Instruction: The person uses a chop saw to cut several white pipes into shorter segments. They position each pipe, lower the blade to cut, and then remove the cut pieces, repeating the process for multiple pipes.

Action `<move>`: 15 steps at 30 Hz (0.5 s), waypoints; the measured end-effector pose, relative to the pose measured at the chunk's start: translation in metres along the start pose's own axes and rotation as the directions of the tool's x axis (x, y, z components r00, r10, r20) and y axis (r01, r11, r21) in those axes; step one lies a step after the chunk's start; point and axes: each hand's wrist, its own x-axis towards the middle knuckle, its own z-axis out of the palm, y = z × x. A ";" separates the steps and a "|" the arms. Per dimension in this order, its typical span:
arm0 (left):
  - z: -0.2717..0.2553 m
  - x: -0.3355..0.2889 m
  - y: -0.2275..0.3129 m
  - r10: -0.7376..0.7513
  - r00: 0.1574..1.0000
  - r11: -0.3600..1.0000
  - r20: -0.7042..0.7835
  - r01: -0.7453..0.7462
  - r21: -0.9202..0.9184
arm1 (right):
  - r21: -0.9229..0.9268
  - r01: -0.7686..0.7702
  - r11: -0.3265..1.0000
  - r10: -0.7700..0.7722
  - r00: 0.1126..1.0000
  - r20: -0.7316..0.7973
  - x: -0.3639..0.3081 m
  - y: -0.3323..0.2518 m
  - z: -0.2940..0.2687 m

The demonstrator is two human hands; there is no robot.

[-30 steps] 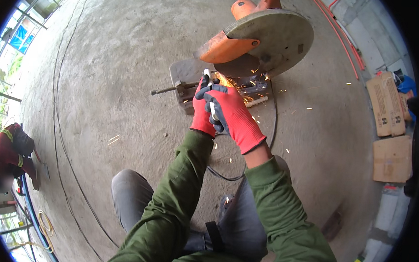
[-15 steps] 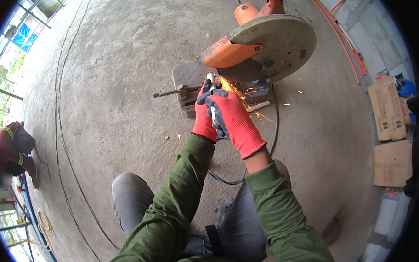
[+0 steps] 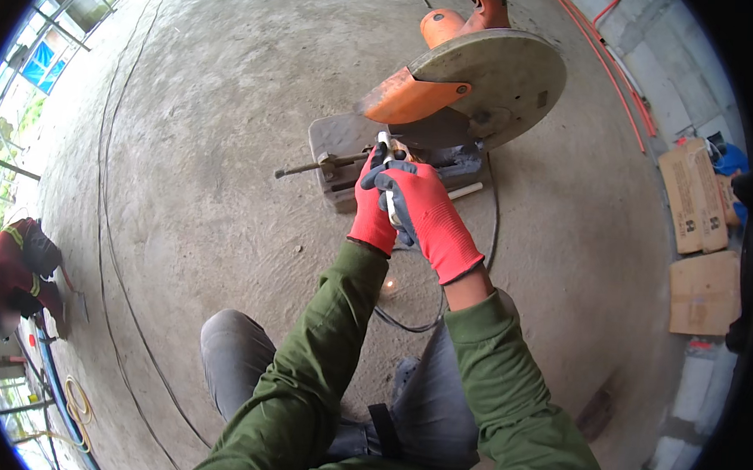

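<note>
Both my hands wear red gloves with dark grey palms. They are closed together around a short pale rod (image 3: 384, 139), possibly a metal tube, at the front of an orange chop saw's base. My left hand (image 3: 372, 202) is on its left side; my right hand (image 3: 426, 205) overlaps it from the right. Just beyond the rod's upper end is the saw's cutting disc (image 3: 435, 128), largely covered by a round grey guard (image 3: 515, 80). An orange glow shows beside my fingers. My gloves hide most of the rod.
A clamp screw (image 3: 298, 170) sticks out left from the saw base (image 3: 335, 133). A second pale rod (image 3: 465, 190) lies at the base's right. Cables (image 3: 107, 193) run along the concrete floor at left, where another person (image 3: 21, 274) bends down. Cardboard boxes (image 3: 705, 294) line the right wall.
The spray of sparks by the disc has nearly gone, leaving a small glow and one bright spark over the floor. My hands have shifted slightly toward me and to the right, still gripping the rod.
</note>
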 end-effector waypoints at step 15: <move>0.002 0.007 -0.020 0.160 0.986 0.970 -0.054 -0.147 0.194 | 0.201 -0.157 0.967 0.154 0.988 0.032 -0.004 -0.012 -0.008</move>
